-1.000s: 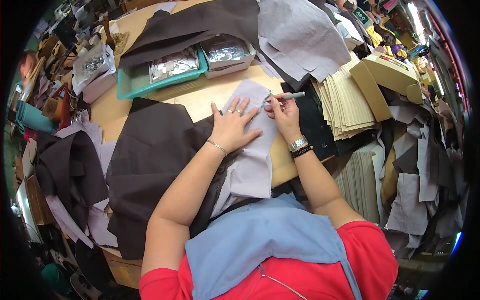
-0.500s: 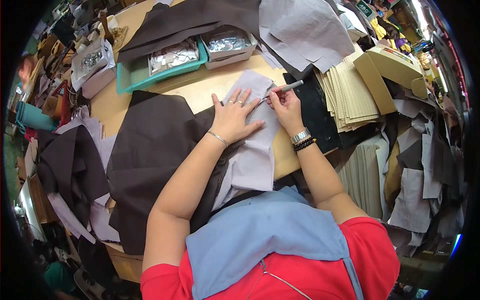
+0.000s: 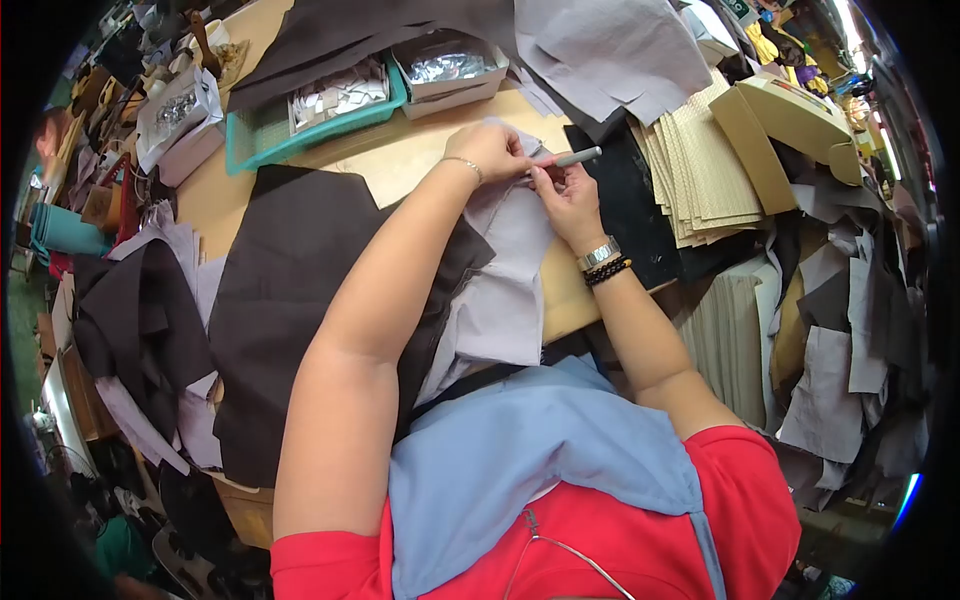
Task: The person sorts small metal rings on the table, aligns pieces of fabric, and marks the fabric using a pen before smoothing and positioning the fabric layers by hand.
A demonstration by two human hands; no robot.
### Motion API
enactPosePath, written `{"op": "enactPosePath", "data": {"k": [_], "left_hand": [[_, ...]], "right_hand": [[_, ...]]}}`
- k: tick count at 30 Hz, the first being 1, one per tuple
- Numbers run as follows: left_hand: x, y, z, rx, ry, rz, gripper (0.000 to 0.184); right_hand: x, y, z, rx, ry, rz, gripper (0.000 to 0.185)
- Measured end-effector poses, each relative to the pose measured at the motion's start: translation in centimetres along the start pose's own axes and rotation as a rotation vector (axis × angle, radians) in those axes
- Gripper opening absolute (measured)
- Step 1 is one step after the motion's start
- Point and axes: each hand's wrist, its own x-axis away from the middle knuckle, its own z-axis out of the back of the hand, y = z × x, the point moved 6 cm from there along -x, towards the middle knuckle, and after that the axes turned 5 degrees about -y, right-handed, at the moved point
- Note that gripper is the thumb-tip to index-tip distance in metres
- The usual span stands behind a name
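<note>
A light grey fabric piece (image 3: 505, 310) with dark cloth under its left side runs from the table toward my blue apron (image 3: 540, 440). At its upper end my left hand (image 3: 488, 153) is closed, thumb and fingers pinching the fabric edge. Just right of it, my right hand (image 3: 570, 205) holds a grey marker pen (image 3: 578, 157) across the fingers, its light end pointing right. The two hands' fingertips are close together, and they hide the pen's other end. Broad dark brown cloth (image 3: 290, 270) lies left, beneath my left forearm.
A teal basket (image 3: 240, 150) with white pieces and a carton of clear packets (image 3: 450, 65) stand at the back. Stacked cream sheets (image 3: 690, 160) lie on a black mat (image 3: 630, 210) at right. Fabric scraps (image 3: 820, 390) hang at far right.
My left hand has lifted from lying flat on the fabric, moved up and right, and closed on its edge beside my right hand. The right hand still holds the pen, having shifted slightly.
</note>
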Motion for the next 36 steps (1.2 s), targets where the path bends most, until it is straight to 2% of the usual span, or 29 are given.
{"op": "enactPosePath", "data": {"k": [5, 10, 13, 16, 17, 21, 23, 24, 27, 31, 34, 36], "left_hand": [[-0.1, -0.3, -0.2, 0.028, -0.03, 0.131, 0.034], [-0.2, -0.4, -0.4, 0.037, 0.028, 0.121, 0.031], [-0.2, -0.5, -0.5, 0.055, 0.052, 0.136, 0.023], [-0.1, -0.8, -0.8, 0.09, 0.061, 0.167, 0.023], [-0.1, -0.7, -0.9, 0.042, 0.078, 0.156, 0.029], [0.1, -0.5, -0.7, 0.046, 0.067, 0.183, 0.027], [0.1, -0.6, -0.8, 0.055, 0.057, 0.183, 0.028], [0.1, -0.5, -0.8, 0.056, 0.054, 0.176, 0.028], [0.2, -0.5, -0.8, 0.059, 0.052, 0.171, 0.029], [0.4, -0.7, -1.3, 0.076, 0.069, 0.178, 0.03], [0.1, -0.6, -1.4, 0.047, 0.109, 0.146, 0.032], [0.3, -0.7, -1.3, 0.03, 0.135, 0.139, 0.032]], "right_hand": [[0.5, -1.0, -0.2, 0.053, -0.036, 0.007, 0.009], [1.0, -0.8, -0.5, 0.043, -0.096, -0.024, 0.01], [1.2, -1.0, -0.7, 0.016, -0.11, -0.013, 0.01], [1.3, -1.6, -1.2, -0.019, -0.117, -0.035, 0.009], [1.3, -1.9, -1.3, -0.007, -0.122, -0.049, 0.009], [1.2, -2.5, -2.4, 0.023, -0.193, -0.081, 0.013], [2.4, -5.1, -3.4, 0.253, -0.273, 0.014, 0.014], [2.5, -6.0, -3.5, 0.288, -0.302, -0.007, 0.014], [2.9, -5.0, -3.2, 0.183, -0.253, -0.051, 0.013], [3.3, -5.3, -3.3, 0.197, -0.267, -0.07, 0.013], [3.7, -4.6, -3.7, 0.071, -0.213, -0.012, 0.014], [4.4, -6.1, -4.6, 0.181, -0.338, -0.108, 0.014]]}}
